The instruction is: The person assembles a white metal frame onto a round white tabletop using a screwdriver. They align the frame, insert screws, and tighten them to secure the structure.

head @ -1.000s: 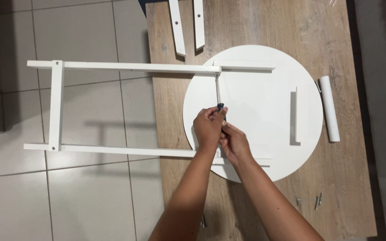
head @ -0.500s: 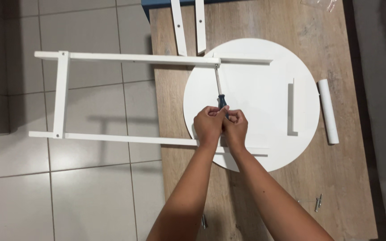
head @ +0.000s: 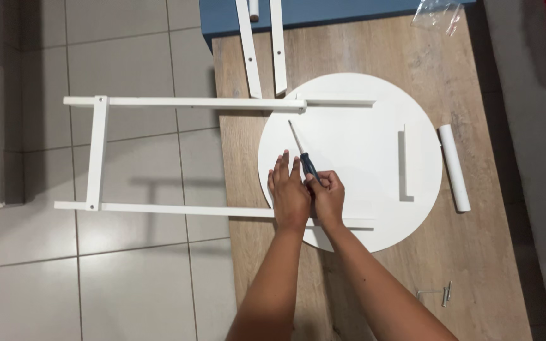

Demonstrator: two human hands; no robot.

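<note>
Grey floor tiles [head: 127,278] at left; wooden surface [head: 475,252] at centre and right. White ladder-like frame [head: 99,153] reaching from over the floor onto the surface, its two long rails lying across a white round panel [head: 361,158]. Two white slats [head: 261,44] above the panel. Left hand [head: 290,196]: flat, fingers spread open, pressing on the panel beside the lower rail. Right hand [head: 328,199]: closed around the dark handle of a screwdriver [head: 303,153], shaft pointing up and left over the panel. Short white bar [head: 402,163] on the panel. White cylinder [head: 454,167] just beside the panel's right edge. Loose screws [head: 437,293] near the surface's lower right.
</note>
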